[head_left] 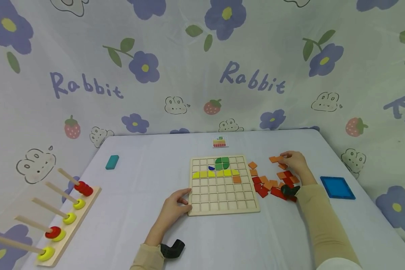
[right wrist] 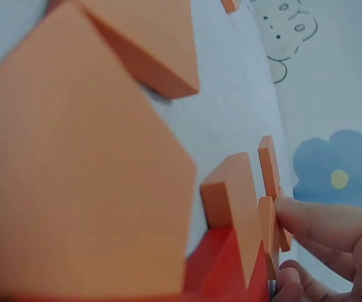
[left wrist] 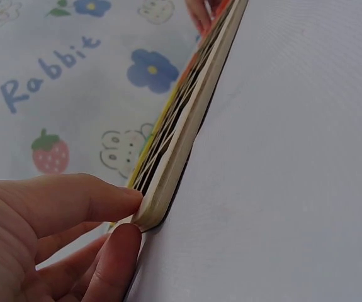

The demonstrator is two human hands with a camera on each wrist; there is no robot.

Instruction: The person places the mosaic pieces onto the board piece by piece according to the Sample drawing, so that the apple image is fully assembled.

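A white cloth wall printed with purple flowers, strawberries and rabbits (head_left: 185, 48) rises behind a white-covered table (head_left: 148, 157). At far left stands a wooden rack with five slanting pegs (head_left: 75, 221) bearing red and yellow rings.

Mid-table lies a square wooden grid board (head_left: 216, 198). The person's left hand (head_left: 172, 206) grips its near left corner between thumb and forefinger; a tug or lift there could jolt the unfixed-looking pieces out of line. The right hand (head_left: 295, 162), fingers close together, touches tiles right of the board; whether it pinches one I cannot tell.

A flat blue square tray (head_left: 337, 187) sits beyond the right sleeve. Loose orange and red square tiles (head_left: 263, 192) spread between board and right arm, some touching or overlapping, so neighbours could be dragged along, or brushed by the black wrist device (head_left: 290, 190).

On the grid are green rounded pieces (head_left: 222, 163), a yellow row (head_left: 199, 174), one orange square (head_left: 237, 179) and, smallest, a blue half-round (head_left: 211, 168), perhaps easily nudged.
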